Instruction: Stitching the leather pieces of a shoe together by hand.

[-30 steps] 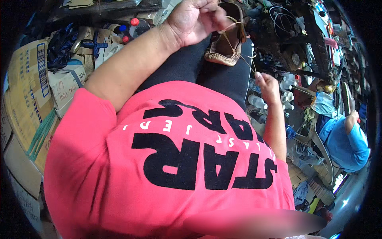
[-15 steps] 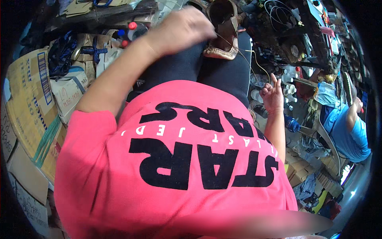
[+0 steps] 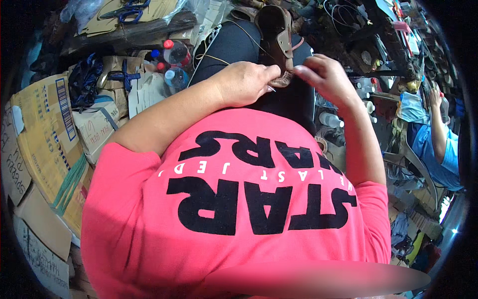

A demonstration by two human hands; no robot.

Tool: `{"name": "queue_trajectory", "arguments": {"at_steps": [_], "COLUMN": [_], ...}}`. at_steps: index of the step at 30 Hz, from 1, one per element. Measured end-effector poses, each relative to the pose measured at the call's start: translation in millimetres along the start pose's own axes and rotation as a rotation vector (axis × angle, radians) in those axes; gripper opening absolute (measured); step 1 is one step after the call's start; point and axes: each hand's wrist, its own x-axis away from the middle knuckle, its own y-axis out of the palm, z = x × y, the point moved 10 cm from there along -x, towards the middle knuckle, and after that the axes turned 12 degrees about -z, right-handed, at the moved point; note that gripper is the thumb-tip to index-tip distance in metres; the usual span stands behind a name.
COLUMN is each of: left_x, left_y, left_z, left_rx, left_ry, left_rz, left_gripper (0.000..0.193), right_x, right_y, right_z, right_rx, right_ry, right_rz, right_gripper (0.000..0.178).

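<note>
A brown leather shoe (image 3: 273,37) lies between my thighs, its opening facing up and its stitched near end toward me. My left hand (image 3: 245,83) is closed at the left of that near end, fingertips against its edge. A small pale pointed tip (image 3: 271,89) sticks out under those fingers; what it belongs to is hidden. At the right of the same end, my right hand (image 3: 328,79) has thumb and fingers drawn together, and what they pinch does not show. A thin tan thread (image 3: 213,59) loops over my left thigh and runs to the shoe.
Cardboard boxes (image 3: 42,134) stack up at my left, with bottles (image 3: 177,55) nearer my leg. Scissors (image 3: 130,13) lie on cardboard at the far left. White-capped bottles (image 3: 330,119) stand at right. Another person in a blue shirt (image 3: 435,159) sits farther right.
My left hand has come down and nearer to the shoe's near end. My right hand, open at the right before, has moved up to it and closed. The thread now loops on the left.
</note>
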Motion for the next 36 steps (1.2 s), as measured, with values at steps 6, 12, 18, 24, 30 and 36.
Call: {"name": "queue_trajectory", "arguments": {"at_steps": [6,12,18,24,30,36], "left_x": [-2.8,-6.5,-9.0,-33.3,-65.5,-69.6], "left_y": [1.2,3.4,-6.3,-60.6,-43.2,-28.9], "left_z": [-1.3,-2.5,-11.0,-59.6,-61.1,-52.7], "left_rx": [-0.043,-0.030,0.259,0.352,0.355,0.581], "left_ry": [-0.050,-0.075,-0.056,-0.008,-0.082,0.029], "left_rz": [-0.027,-0.061,-0.209,0.233,0.084,-0.085], "left_gripper": [0.022,0.022,0.031,0.050,0.046,0.024], "right_x": [-10.1,18.1,69.0,50.0,32.2,28.6], "right_y": [13.4,13.1,-21.0,-3.0,5.3,3.8], "right_z": [-19.0,3.1,40.6,12.2,7.6,9.7], "right_rx": [0.189,-0.068,-0.652,-0.381,-0.151,-0.063], "right_ry": [-0.211,-0.152,-0.065,-0.138,-0.165,-0.110], "right_rz": [-0.118,-0.087,0.189,0.174,0.186,0.170], "right_gripper": [0.020,0.022,0.023,0.022,0.029,0.028]}}
